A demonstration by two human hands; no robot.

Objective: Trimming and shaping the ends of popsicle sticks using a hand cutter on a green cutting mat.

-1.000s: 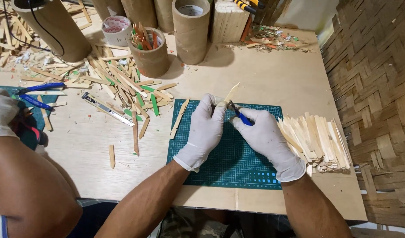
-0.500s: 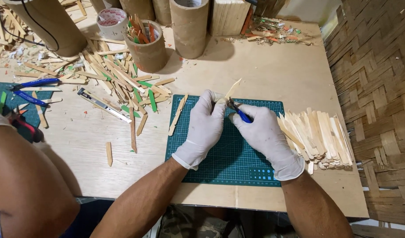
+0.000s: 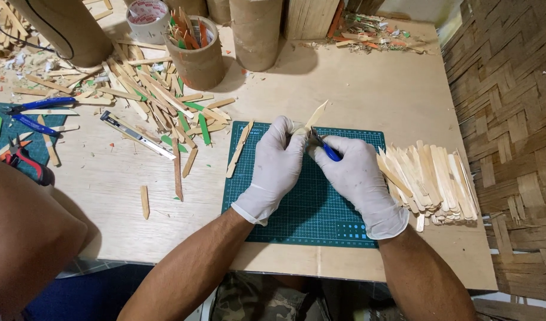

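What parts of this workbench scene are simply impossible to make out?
Head view only:
- The blade tip of the blue-handled knife: hidden between the left hand and right hand.
- The lower end of the wooden stick: covered by the left hand's fingers.
- The cardboard tubes: tops cut off by the upper edge.
- The red-handled pliers: partly behind another person's arm.

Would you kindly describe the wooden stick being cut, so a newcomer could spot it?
On the green cutting mat, two white-gloved hands meet. The left hand pinches a pale pointed stick jutting up past the mat's top edge; unlike the others, it is held, not lying loose.
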